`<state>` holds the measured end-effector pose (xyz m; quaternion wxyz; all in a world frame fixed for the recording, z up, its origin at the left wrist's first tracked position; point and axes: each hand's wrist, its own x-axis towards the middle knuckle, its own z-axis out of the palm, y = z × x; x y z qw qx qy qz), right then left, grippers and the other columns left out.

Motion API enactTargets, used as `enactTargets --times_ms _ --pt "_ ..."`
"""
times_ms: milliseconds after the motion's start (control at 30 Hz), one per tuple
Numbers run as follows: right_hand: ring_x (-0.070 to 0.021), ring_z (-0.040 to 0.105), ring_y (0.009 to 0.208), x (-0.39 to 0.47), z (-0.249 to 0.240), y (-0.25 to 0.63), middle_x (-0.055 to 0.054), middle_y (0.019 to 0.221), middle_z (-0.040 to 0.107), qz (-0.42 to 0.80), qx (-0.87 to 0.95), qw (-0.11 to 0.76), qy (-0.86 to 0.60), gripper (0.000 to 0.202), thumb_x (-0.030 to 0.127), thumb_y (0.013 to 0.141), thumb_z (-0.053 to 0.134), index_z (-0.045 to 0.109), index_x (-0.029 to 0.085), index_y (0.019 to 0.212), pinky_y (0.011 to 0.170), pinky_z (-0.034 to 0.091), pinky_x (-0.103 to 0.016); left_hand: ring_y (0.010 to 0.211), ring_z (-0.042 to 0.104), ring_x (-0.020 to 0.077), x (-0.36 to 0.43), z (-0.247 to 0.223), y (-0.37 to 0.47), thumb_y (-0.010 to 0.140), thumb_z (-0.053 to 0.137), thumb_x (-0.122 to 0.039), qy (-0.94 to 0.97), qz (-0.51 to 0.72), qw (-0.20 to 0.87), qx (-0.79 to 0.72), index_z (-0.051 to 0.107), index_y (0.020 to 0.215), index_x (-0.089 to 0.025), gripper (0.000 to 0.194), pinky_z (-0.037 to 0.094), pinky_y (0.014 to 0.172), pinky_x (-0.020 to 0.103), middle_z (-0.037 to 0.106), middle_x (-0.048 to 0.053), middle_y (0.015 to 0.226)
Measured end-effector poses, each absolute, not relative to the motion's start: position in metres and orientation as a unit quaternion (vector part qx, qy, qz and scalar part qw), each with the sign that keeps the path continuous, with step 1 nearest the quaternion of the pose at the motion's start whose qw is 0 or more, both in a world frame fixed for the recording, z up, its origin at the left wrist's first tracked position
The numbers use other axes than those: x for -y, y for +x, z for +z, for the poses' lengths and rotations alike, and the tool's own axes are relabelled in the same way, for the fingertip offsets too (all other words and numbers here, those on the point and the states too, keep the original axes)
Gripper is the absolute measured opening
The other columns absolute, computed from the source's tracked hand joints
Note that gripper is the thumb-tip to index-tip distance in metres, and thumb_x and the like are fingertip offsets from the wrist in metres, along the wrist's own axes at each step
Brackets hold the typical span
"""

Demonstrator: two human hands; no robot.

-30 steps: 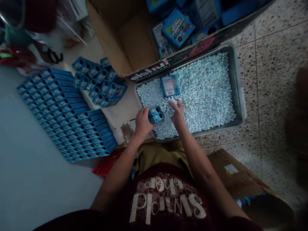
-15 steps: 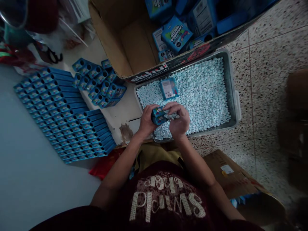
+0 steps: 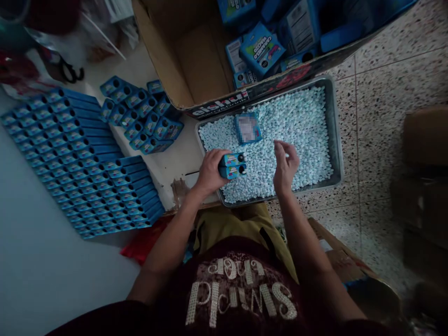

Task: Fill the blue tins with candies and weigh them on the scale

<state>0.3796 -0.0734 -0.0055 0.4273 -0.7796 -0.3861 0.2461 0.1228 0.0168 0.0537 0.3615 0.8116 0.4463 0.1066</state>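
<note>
My left hand [image 3: 212, 170] is closed around two small blue candy boxes [image 3: 232, 160], held side by side over the left part of a metal tray [image 3: 336, 140]. A dark hole shows at the right end of each box. Pale blue candies [image 3: 301, 135] fill the tray in a thick layer. Over the middle of them hovers my right hand [image 3: 286, 167], its fingers apart and nothing visible in them. Another blue candy box [image 3: 248, 128] lies on the candies above my left hand, its label blurred.
A large cardboard carton [image 3: 196, 60] with blue boxes stands behind the tray. On the left are a neat stack of blue boxes [image 3: 84, 163] and a looser group [image 3: 140, 114]. Black scissor handles [image 3: 72, 72] lie beyond. Another carton [image 3: 345, 261] is at lower right.
My right hand has moved right, away from the two boxes. The candies it held at their open ends are gone from it. My left hand keeps its hold.
</note>
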Motion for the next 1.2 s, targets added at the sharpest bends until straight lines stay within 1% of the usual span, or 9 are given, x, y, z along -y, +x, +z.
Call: enactTargets --times_ms 100,233,367,533,633,700,833,967,1200 --pt "-0.0326 0.063 0.128 0.054 -0.049 0.417 -0.013 0.131 0.071 0.150 0.436 0.337 -0.821 0.049 0.064 0.108 0.054 0.074 0.025 0.130 0.116 0.049 -0.061 0.118 0.070 0.0352 -0.023 0.061 0.114 0.064 0.092 -0.014 0.806 0.026 0.324 -0.495 0.064 0.132 -0.025 0.075 0.058 0.106 0.048 0.073 0.008 0.126" --pt "-0.0364 0.055 0.140 0.034 -0.078 0.416 -0.018 0.150 0.063 0.104 0.490 0.236 -0.833 0.047 0.053 0.107 0.053 0.071 0.023 0.139 0.120 0.043 -0.063 0.118 0.068 0.0405 -0.037 0.065 0.115 0.067 0.091 -0.017 0.803 -0.077 0.257 -0.532 0.067 0.130 -0.025 0.068 0.057 0.105 0.054 0.072 0.011 0.123" --pt "-0.0356 0.055 0.134 0.035 -0.078 0.385 -0.019 0.137 0.067 0.122 0.458 0.236 -0.848 0.039 0.040 0.108 0.046 0.073 0.019 0.127 0.118 0.044 -0.061 0.126 0.063 0.0468 -0.063 0.049 0.118 0.071 0.092 -0.024 0.810 -0.112 0.218 -0.533 0.068 0.129 -0.026 0.063 0.054 0.108 0.064 0.070 0.015 0.128" --pt "-0.0375 0.058 0.129 0.040 -0.076 0.357 -0.020 0.129 0.069 0.192 0.432 0.316 -0.822 0.034 0.039 0.105 0.050 0.073 0.021 0.122 0.121 0.042 -0.065 0.128 0.059 0.0540 -0.085 -0.009 0.127 0.058 0.102 -0.034 0.824 -0.014 0.255 -0.505 0.073 0.114 -0.022 0.064 0.046 0.110 0.080 0.069 0.019 0.120" --pt "-0.0371 0.060 0.127 0.037 -0.078 0.344 -0.020 0.126 0.068 0.211 0.391 0.368 -0.816 0.034 0.044 0.105 0.049 0.071 0.022 0.120 0.120 0.043 -0.064 0.120 0.063 0.0487 -0.082 -0.037 0.152 0.059 0.102 -0.042 0.848 0.000 0.275 -0.454 0.074 0.111 -0.025 0.062 0.050 0.107 0.074 0.071 0.015 0.113" --pt "-0.0349 0.061 0.123 0.033 -0.081 0.338 -0.018 0.119 0.069 0.222 0.349 0.411 -0.813 0.036 0.049 0.106 0.048 0.070 0.022 0.113 0.117 0.046 -0.060 0.114 0.065 0.0448 -0.078 -0.044 0.174 0.056 0.102 -0.035 0.863 0.035 0.289 -0.412 0.073 0.113 -0.026 0.064 0.054 0.105 0.067 0.072 0.013 0.108" --pt "-0.0284 0.065 0.104 0.027 -0.087 0.337 -0.009 0.098 0.066 0.287 0.178 0.554 -0.761 0.040 0.060 0.104 0.050 0.063 0.024 0.092 0.103 0.055 -0.052 0.104 0.068 0.0383 -0.075 -0.033 0.208 0.046 0.101 -0.016 0.857 0.078 0.333 -0.386 0.072 0.120 -0.025 0.080 0.058 0.101 0.058 0.073 0.008 0.109" --pt "-0.0247 0.067 0.095 0.035 -0.078 0.349 -0.004 0.093 0.064 0.382 0.011 0.682 -0.624 0.036 0.062 0.096 0.058 0.059 0.026 0.088 0.096 0.060 -0.048 0.113 0.070 0.0365 -0.071 -0.004 0.211 0.054 0.097 -0.015 0.843 0.086 0.395 -0.354 0.066 0.130 -0.025 0.082 0.059 0.102 0.051 0.073 0.006 0.122" --pt "-0.0256 0.072 0.096 0.059 0.005 0.365 -0.006 0.096 0.068 0.431 0.051 0.737 -0.519 0.032 0.059 0.092 0.064 0.065 0.026 0.093 0.090 0.061 -0.047 0.126 0.071 0.0319 -0.035 0.007 0.182 0.066 0.100 -0.021 0.775 0.179 0.471 -0.382 0.059 0.137 -0.029 0.082 0.058 0.110 0.048 0.071 0.007 0.136"
